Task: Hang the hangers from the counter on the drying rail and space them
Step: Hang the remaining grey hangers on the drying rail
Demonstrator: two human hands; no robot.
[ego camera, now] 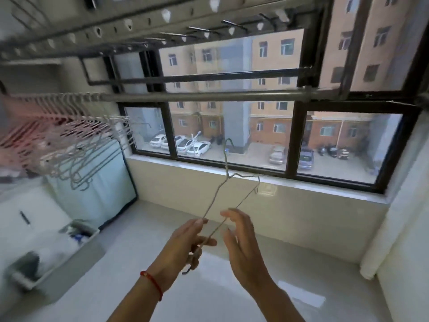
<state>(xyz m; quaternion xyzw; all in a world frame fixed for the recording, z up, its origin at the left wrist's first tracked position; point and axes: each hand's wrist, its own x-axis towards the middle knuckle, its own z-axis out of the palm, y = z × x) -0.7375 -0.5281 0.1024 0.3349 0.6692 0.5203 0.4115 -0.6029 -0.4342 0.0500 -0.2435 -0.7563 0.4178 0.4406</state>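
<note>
Left hand (185,242) grips thin grey wire hanger (228,182), hook up.

A thin grey wire hanger (228,182) stands upright in front of me, hook uppermost, below the rail (209,96). On the rail's left end, a packed row of pink and grey hangers (58,140) already hangs, bunched close together, blurred in my view.
</note>
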